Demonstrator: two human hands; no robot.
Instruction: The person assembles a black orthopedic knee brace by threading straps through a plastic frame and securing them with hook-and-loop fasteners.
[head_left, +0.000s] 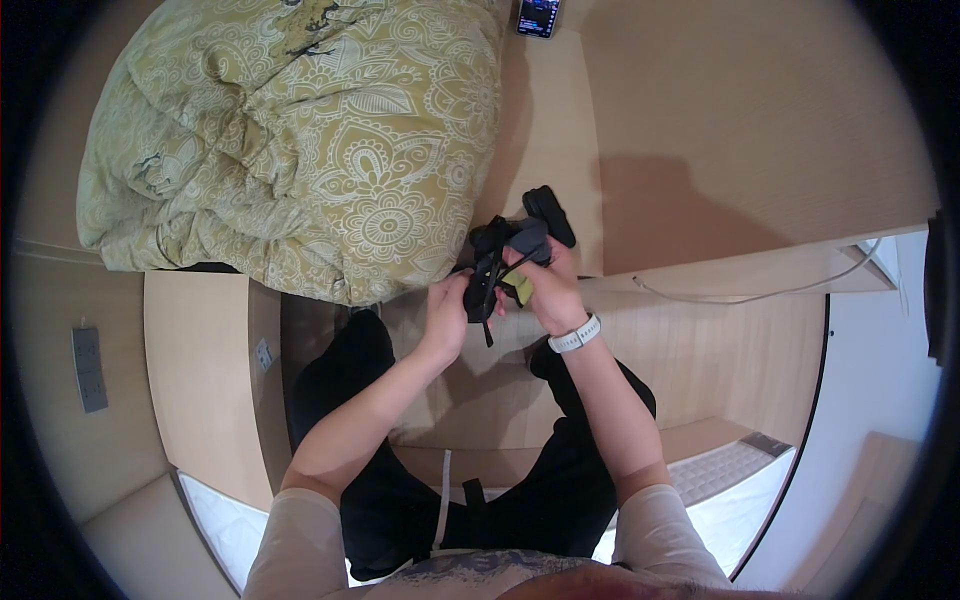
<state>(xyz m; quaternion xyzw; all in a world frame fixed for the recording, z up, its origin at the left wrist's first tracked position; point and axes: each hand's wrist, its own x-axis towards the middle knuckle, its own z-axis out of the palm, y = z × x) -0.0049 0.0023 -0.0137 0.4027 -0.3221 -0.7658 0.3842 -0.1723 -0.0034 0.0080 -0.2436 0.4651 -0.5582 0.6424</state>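
Note:
A black strapped item (484,290) with grey and yellow-green parts is between my two hands, above the floor at the front edge of the wooden surface. I cannot make out its exact kind. My left hand (449,312) grips its left side, fingers closed round the black part. My right hand (551,292) holds its right side, closed near the grey and yellow-green parts; a loose black strap end hangs down between the hands. Just beyond my right hand, a long black object (549,216) with rounded ends lies on the wooden surface.
A bunched yellow-green patterned quilt (390,150) fills the far left and overhangs the edge. A phone (538,17) with a lit screen lies at the top. To the right, a pale cable (735,301) droops below a wooden panel (740,110). A cabinet (200,370) stands at left.

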